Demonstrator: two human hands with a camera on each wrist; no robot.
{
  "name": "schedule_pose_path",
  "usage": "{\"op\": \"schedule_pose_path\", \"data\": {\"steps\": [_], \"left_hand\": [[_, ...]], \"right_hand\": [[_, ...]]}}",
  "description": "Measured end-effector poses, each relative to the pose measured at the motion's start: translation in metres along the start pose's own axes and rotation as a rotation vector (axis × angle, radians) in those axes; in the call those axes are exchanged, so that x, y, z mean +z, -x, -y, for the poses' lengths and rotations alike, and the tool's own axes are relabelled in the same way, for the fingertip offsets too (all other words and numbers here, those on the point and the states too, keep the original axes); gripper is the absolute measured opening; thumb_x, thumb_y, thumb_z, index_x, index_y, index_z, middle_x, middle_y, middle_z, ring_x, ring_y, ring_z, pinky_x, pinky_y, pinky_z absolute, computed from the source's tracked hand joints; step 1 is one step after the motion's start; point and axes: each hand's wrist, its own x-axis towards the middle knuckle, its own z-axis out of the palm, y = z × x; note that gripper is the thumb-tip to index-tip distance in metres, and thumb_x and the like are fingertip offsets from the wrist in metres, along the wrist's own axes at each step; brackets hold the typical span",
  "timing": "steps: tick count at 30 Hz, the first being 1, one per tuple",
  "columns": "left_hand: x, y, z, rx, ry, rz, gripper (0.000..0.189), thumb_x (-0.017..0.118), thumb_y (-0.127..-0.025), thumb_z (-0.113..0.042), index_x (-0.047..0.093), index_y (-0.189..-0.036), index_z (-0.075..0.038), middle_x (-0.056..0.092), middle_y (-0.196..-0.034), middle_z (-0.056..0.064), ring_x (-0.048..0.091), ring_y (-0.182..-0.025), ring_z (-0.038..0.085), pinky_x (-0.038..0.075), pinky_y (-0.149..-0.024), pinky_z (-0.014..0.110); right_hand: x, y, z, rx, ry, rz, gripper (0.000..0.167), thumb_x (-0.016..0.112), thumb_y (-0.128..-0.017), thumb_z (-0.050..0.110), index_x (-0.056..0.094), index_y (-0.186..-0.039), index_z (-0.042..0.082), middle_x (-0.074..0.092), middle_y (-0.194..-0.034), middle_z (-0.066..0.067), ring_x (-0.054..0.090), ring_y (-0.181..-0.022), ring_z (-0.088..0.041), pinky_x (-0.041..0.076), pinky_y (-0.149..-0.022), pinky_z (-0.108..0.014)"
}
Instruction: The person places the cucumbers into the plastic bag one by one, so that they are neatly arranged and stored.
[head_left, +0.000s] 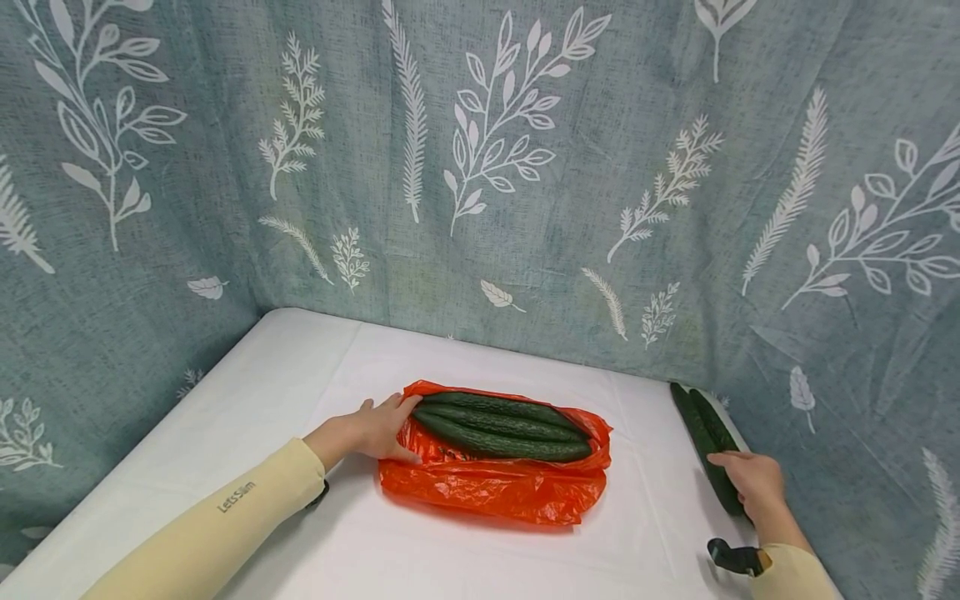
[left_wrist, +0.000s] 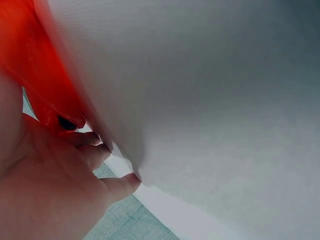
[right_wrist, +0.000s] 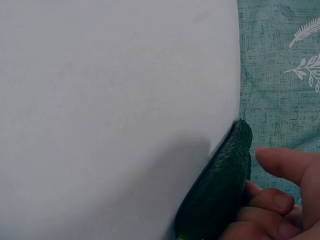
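My left hand (head_left: pixel 386 425) rests at the left end of a red plastic bag (head_left: pixel 491 492), fingers spread at its rim. Several dark green cucumbers (head_left: pixel 495 425) lie side by side in the bag's wide mouth. In the left wrist view, part of the bag (left_wrist: pixel 40 65) shows above the hand (left_wrist: pixel 60 175). At the table's right edge, my right hand (head_left: pixel 753 483) reaches over two more cucumbers (head_left: pixel 701 429). The right wrist view shows a cucumber (right_wrist: pixel 215 190) on the table beside the fingers; the topmost finger is extended and apart from it, the lower ones bent close against its side.
A white-covered table (head_left: pixel 645 517) bears the bag and loose cucumbers. A blue-green curtain (head_left: pixel 525 275) with white leaf prints hangs along the table's back and sides. A dark strap end (head_left: pixel 731 557) sticks out at the right wrist.
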Motion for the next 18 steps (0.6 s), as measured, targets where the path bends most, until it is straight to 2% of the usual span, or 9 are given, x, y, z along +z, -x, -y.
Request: {"op": "schedule_pose_path", "data": {"steps": [6, 9, 11, 13, 15, 16, 18], "left_hand": [[0.000, -0.001, 0.000, -0.001, -0.002, 0.000, 0.111, 0.075, -0.082, -0.062, 0.017, -0.161, -0.012, 0.023, -0.164, 0.022, 0.019, -0.154, 0.037, 0.013, -0.121, 0.065], [0.001, -0.001, 0.001, -0.007, -0.003, 0.001, 0.111, 0.075, -0.081, -0.062, 0.017, -0.161, -0.012, 0.022, -0.164, 0.022, 0.019, -0.154, 0.037, 0.013, -0.121, 0.064], [0.001, -0.002, 0.002, -0.008, -0.005, -0.001, 0.111, 0.075, -0.081, -0.062, 0.018, -0.161, -0.011, 0.023, -0.164, 0.022, 0.020, -0.154, 0.038, 0.014, -0.121, 0.064], [0.001, -0.002, 0.002, -0.012, -0.007, 0.001, 0.111, 0.075, -0.081, -0.062, 0.017, -0.161, -0.012, 0.023, -0.164, 0.022, 0.020, -0.154, 0.038, 0.014, -0.121, 0.064], [0.001, -0.002, 0.002, -0.012, -0.007, 0.000, 0.110, 0.075, -0.081, -0.063, 0.017, -0.161, -0.012, 0.023, -0.164, 0.022, 0.020, -0.153, 0.038, 0.014, -0.121, 0.064], [0.001, -0.002, 0.002, -0.012, -0.008, 0.001, 0.111, 0.074, -0.081, -0.063, 0.017, -0.161, -0.013, 0.023, -0.164, 0.022, 0.020, -0.153, 0.038, 0.014, -0.121, 0.064], [0.001, -0.002, 0.002, -0.015, -0.011, 0.002, 0.111, 0.074, -0.081, -0.064, 0.017, -0.161, -0.013, 0.022, -0.165, 0.021, 0.020, -0.153, 0.038, 0.014, -0.121, 0.063]], "right_hand": [[0.001, -0.001, -0.003, -0.049, 0.033, 0.006, 0.058, 0.058, -0.099, 0.025, 0.045, -0.147, -0.006, 0.023, -0.157, -0.038, 0.031, -0.137, -0.057, 0.044, -0.096, -0.064], [0.003, 0.000, -0.001, -0.061, 0.034, 0.002, 0.053, 0.057, -0.099, 0.021, 0.049, -0.146, -0.002, 0.027, -0.157, -0.036, 0.035, -0.136, -0.055, 0.048, -0.087, -0.059], [0.006, 0.000, 0.001, -0.078, 0.025, -0.004, 0.050, 0.058, -0.098, 0.019, 0.053, -0.143, -0.001, 0.032, -0.155, -0.033, 0.047, -0.122, -0.051, 0.049, -0.077, -0.051], [0.009, 0.000, 0.002, -0.101, 0.026, -0.012, 0.046, 0.059, -0.097, 0.016, 0.057, -0.140, 0.000, 0.039, -0.151, -0.032, 0.055, -0.094, -0.040, 0.045, -0.065, -0.042], [0.012, 0.000, 0.002, -0.127, 0.031, -0.018, 0.045, 0.060, -0.095, 0.015, 0.058, -0.138, 0.000, 0.043, -0.146, -0.031, 0.048, -0.070, -0.028, 0.039, -0.059, -0.039], [0.014, -0.001, 0.001, -0.137, 0.041, -0.021, 0.046, 0.060, -0.095, 0.015, 0.057, -0.138, 0.000, 0.044, -0.144, -0.031, 0.043, -0.065, -0.024, 0.038, -0.058, -0.038], [0.015, -0.001, 0.000, -0.144, 0.060, -0.024, 0.051, 0.062, -0.094, 0.016, 0.053, -0.142, 0.000, 0.042, -0.144, -0.031, 0.043, -0.066, -0.024, 0.040, -0.060, -0.040]]}}
